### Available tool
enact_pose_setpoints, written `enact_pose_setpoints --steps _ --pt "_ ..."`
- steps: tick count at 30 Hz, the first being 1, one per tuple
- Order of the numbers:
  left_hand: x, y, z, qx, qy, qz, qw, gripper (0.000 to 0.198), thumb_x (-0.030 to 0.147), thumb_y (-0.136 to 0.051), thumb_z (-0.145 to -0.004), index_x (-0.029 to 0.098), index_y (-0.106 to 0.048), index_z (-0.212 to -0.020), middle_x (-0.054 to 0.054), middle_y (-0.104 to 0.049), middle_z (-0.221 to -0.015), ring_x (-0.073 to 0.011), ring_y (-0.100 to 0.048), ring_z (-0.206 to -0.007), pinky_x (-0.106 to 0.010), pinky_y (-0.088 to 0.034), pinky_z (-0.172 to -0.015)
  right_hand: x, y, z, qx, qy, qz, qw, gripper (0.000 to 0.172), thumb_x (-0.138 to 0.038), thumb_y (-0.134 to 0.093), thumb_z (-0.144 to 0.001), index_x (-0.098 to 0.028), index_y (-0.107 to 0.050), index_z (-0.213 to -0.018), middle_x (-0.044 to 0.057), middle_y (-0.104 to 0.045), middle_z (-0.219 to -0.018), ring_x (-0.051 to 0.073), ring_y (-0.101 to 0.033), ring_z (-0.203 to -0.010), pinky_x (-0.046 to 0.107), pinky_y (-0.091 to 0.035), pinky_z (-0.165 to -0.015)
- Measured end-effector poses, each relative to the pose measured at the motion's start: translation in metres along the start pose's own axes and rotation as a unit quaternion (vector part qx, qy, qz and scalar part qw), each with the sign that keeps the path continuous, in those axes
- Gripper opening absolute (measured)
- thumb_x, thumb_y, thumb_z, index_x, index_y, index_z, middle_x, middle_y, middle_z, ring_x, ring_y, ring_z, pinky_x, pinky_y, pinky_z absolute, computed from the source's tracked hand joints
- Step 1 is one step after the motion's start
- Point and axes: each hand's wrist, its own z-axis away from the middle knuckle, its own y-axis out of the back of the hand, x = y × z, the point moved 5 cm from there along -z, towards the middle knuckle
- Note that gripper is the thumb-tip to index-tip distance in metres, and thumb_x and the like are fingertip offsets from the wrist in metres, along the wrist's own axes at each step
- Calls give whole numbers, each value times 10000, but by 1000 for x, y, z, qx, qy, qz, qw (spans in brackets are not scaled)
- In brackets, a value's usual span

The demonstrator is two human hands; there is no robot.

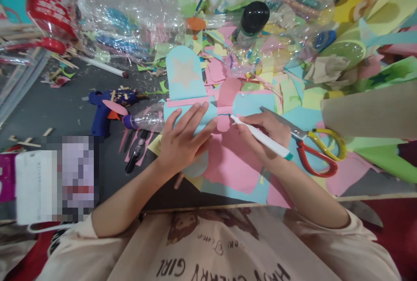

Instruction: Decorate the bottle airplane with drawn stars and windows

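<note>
The marker [266, 139] is coloured white and green; right of it, scissor handles [304, 153] are coloured red and yellow; upper-left, a light-blue flap [195, 91] is patterned with a beige star [185, 72].

Single head-height view, forward and steeply down, close over the dark table [70, 103].

the left hand [185, 135] rests flat on light blue paper [212, 108] around a clear plastic bottle [148, 119], whose purple cap [128, 121] points to nine o'clock. the right hand [264, 130] holds a slim white marker [265, 140], its tip at a dark line [223, 114] on a round-ended pink paper strip [224, 123]. beyond the left hand, at twelve o'clock, stretches a beige-starred blue paper flap [185, 72]; red-and-yellow-handled metal scissors [302, 135] lie at the right hand's three o'clock.
</note>
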Motion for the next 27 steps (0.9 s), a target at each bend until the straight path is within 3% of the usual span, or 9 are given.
enact_pose_setpoints --steps 5,10,16,27 --pt "1 1 -1 6 -3 -5 1000 313 244 -559 -926 246 -591 -1237 -124 -630 -1354 -238 -587 -1282 -405 -362 -1109 0 6 -1 20 19 14 1000 97 -289 -624 -859 -240 -654 -781 -11 -683 -569 140 -598 -451 265 -462 -417" --pt "0 0 0 3 0 1 1000 312 264 -546 -939 260 -585 -1249 -109 -625 -1364 -228 -580 -1289 -404 -354 -1116 0 17 0 62 80 -3 995 117 -327 -611 -879 -244 -641 -802 2 -704 -625 160 -643 -490 287 -498 -428" --pt "-1 0 -1 0 5 0 1000 315 251 -537 -940 250 -579 -1252 -111 -625 -1363 -227 -583 -1287 -395 -349 -1121 -2 6 0 18 54 11 998 127 -325 -598 -894 -258 -638 -793 -7 -695 -596 155 -639 -477 284 -500 -416" --pt "1 2 -3 12 -5 -12 1000 281 254 -516 -952 229 -580 -1224 -115 -644 -1337 -223 -599 -1267 -396 -372 -1101 1 8 1 33 40 -28 998 48 -264 -632 -864 -253 -635 -817 -19 -683 -609 134 -600 -458 264 -468 -411"
